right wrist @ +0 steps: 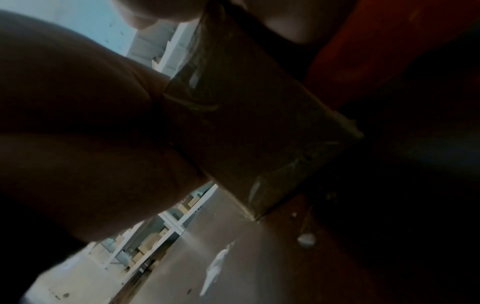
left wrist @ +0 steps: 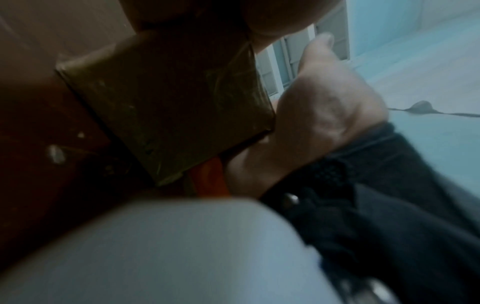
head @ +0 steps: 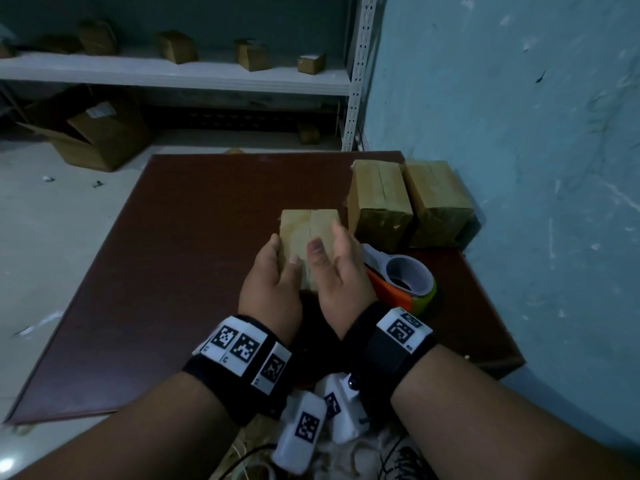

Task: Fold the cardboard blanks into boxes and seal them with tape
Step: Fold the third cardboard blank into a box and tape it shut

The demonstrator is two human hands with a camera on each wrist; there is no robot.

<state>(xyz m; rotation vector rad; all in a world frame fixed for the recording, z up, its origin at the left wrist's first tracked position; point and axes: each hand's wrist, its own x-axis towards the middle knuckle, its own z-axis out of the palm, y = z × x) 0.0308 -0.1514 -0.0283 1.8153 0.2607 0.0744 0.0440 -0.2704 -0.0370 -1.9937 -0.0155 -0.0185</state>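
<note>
Both forearms are reaching forward over the near edge of the dark red-brown table [head: 166,258], each wrist wrapped in a black band carrying white marker tags. Between the hands, a small cardboard box [head: 308,230] is sitting near the middle of the table, its top flaps closed with a seam running down the centre under glossy tape.

The left hand [head: 273,282] is lying against the box's left side, back of the hand up, thumb resting across the top face near the seam and the fingers wrapping down the left wall; it is gripping the box. The right hand [head: 341,268] is turned on edge, palm facing left, thumb pointing up over the top face and fingers curving along the box's right side. The wrist views are dark and blurred, yet the left wrist view is showing the right palm [left wrist: 330,107] pressed against the box's side [left wrist: 166,107], so both hands are clasping it.

Just right of the right hand, a tape dispenser [head: 405,282] with an orange body and a clear roll is lying on the table. Beyond it, two sealed boxes [head: 408,199] are standing side by side by the blue wall [head: 519,133]. A white shelf [head: 173,71] behind is holding more small boxes.
</note>
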